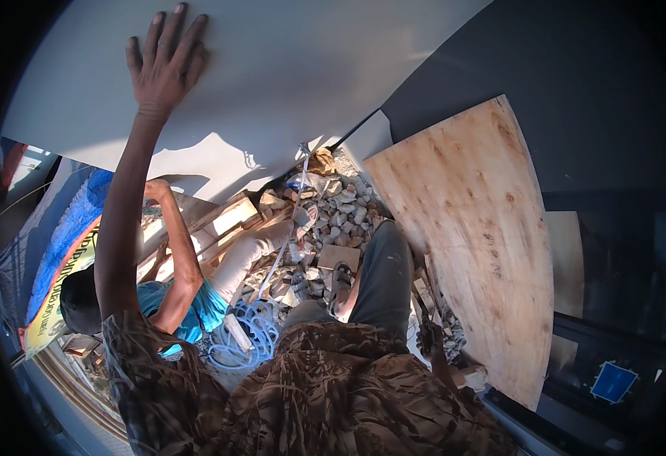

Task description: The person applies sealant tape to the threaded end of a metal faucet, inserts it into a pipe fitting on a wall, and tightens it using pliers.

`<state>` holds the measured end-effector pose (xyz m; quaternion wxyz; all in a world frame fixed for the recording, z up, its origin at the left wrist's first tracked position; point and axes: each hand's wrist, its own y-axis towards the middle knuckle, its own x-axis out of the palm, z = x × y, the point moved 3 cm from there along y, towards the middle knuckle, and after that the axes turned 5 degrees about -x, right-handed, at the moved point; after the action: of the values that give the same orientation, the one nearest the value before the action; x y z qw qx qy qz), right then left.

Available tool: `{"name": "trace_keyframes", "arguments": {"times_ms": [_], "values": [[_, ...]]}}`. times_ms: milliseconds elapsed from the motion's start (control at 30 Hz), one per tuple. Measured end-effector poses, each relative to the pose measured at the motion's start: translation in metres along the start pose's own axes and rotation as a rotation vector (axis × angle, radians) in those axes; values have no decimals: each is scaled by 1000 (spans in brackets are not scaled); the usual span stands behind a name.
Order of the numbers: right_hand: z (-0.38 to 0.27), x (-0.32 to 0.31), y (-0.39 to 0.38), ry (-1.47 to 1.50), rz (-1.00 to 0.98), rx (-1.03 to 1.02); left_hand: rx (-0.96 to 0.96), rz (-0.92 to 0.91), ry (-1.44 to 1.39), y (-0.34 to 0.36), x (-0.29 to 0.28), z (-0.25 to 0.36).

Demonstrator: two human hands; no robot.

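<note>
My left hand (164, 68) lies with fingers spread against a large smooth pale panel (287, 72), my arm stretched up and away. My right hand (433, 343) is low on the right, beside my leg, closed round a slim dark hand tool (423, 310) that points away from me. Shadow hides its exact kind. Just to the right of that hand leans a curved sheet of plywood (479, 228). Below the pale panel a narrow white strap (278, 262) runs down over the stones.
A co-worker in a teal shirt (210, 308) crouches at the left, one arm raised to the panel's lower edge. Rubble (342, 209) covers the ground round my sandalled foot. Also there are a coiled pale-blue hose (223, 353), timber pieces (230, 219) and a blue-and-yellow sheet (67, 247).
</note>
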<state>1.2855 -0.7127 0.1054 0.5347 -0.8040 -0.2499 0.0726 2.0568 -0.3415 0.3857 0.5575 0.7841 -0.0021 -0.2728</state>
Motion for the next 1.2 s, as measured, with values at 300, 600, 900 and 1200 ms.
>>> {"name": "trace_keyframes", "arguments": {"times_ms": [300,600,900,1200], "values": [[23,-16,28,-316,167,52,25,-82,124,-4,-6,-6],[-110,14,195,-718,-9,-103,84,100,130,-6,-9,-14],[-346,159,338,-1044,-508,-390,-298,405,-1208,144,-114,208],[-397,248,409,-1515,-755,-302,-504,-1683,-1012,13,-56,411]]}}
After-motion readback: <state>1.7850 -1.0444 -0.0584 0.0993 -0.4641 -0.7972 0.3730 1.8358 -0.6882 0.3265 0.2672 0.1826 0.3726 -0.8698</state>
